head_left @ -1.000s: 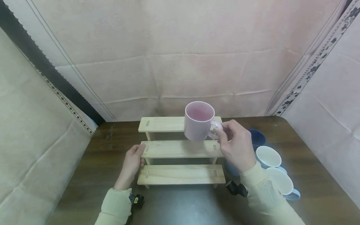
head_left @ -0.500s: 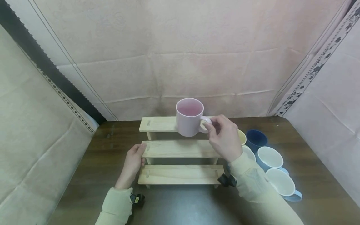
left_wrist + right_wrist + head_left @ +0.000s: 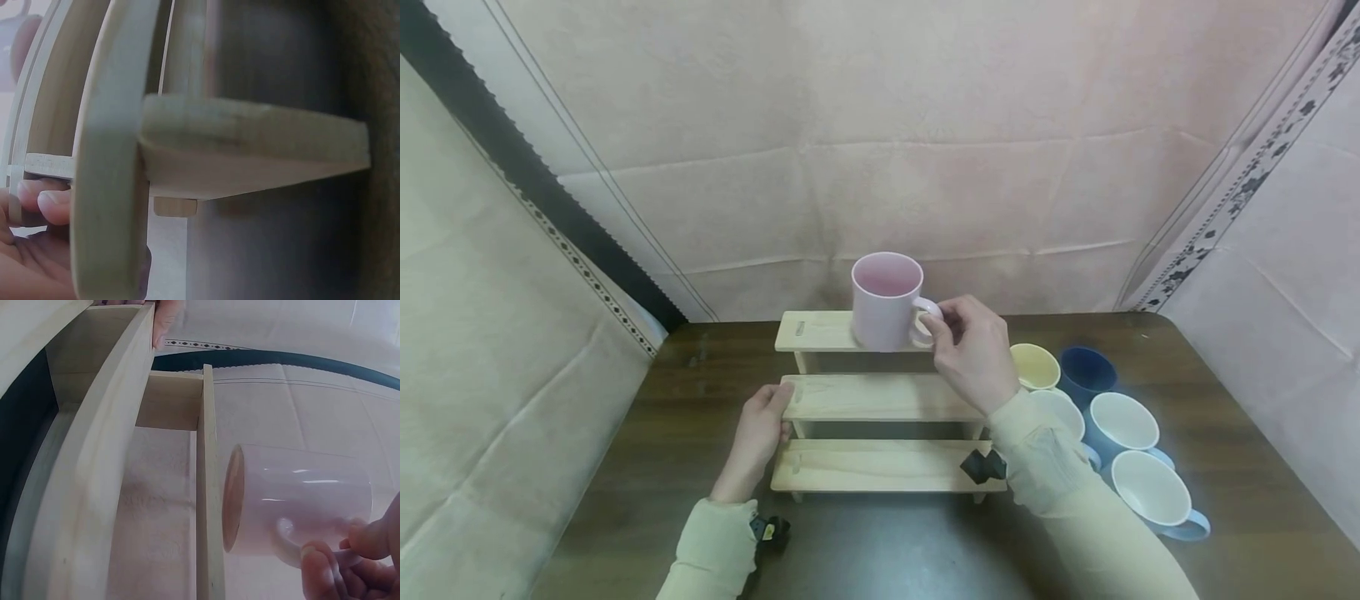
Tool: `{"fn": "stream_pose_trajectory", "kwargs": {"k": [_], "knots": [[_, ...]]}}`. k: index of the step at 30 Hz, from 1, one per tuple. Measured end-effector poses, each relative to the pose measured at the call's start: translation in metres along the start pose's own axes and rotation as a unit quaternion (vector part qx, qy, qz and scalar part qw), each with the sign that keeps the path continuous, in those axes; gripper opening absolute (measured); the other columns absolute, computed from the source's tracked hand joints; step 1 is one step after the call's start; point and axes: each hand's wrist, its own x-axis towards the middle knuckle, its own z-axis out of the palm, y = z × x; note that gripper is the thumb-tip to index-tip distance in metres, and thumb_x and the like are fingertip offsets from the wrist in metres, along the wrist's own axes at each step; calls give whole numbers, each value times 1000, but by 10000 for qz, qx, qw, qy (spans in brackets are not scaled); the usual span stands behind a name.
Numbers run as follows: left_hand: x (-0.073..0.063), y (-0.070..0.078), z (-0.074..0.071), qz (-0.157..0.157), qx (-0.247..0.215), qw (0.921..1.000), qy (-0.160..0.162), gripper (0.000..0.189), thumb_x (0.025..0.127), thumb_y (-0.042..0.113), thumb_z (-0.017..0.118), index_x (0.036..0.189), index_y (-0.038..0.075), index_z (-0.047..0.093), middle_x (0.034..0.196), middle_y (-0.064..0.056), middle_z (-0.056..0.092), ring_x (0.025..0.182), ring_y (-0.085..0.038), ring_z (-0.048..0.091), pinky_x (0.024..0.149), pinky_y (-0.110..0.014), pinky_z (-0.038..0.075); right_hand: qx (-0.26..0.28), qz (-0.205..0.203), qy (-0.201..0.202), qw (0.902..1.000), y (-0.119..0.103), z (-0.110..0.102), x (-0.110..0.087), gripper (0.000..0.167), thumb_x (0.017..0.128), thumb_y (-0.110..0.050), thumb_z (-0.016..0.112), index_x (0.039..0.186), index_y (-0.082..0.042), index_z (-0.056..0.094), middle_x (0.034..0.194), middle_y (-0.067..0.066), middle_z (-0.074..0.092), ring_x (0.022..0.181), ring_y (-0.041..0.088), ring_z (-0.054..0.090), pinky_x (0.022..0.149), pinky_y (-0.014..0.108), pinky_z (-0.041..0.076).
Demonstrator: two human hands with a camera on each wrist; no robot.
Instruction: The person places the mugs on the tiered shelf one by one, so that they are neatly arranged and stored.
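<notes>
My right hand (image 3: 973,350) pinches the handle of a pale pink mug (image 3: 883,321) between thumb and fingers. Upright, the mug overlaps the top step of a three-tier wooden stand (image 3: 880,396), left of that step's middle. In the right wrist view the mug (image 3: 300,500) has its base close above the top board's surface. My left hand (image 3: 758,425) grips the left end of the middle step, thumb on top. The left wrist view shows its fingers (image 3: 53,203) curled beneath a board.
Right of the stand is a cluster of mugs: a yellow one (image 3: 1036,367), a navy one (image 3: 1086,375) and several light blue ones (image 3: 1150,492) with white insides. The brown tabletop (image 3: 880,550) meets a cloth backdrop (image 3: 925,167) behind the stand.
My right hand has carried the pink mug leftward and farther back, from over the stand's right half to its top step. The yellow mug has come into view. My left hand keeps its grip.
</notes>
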Motion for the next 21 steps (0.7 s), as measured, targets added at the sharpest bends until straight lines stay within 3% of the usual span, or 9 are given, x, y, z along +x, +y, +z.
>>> {"fn": "stream_pose_trajectory", "kwargs": {"k": [21], "knots": [[-2,-2,3,119,-34,9999,77,39,105,34,43,117,-2,52,65,0,46,52,-15,46,53,-26,41,147,-95,-241,9996,-4,26,10,14,88,-9,71,93,3,65,84,11,62,72,21,57,63,31,49]]}}
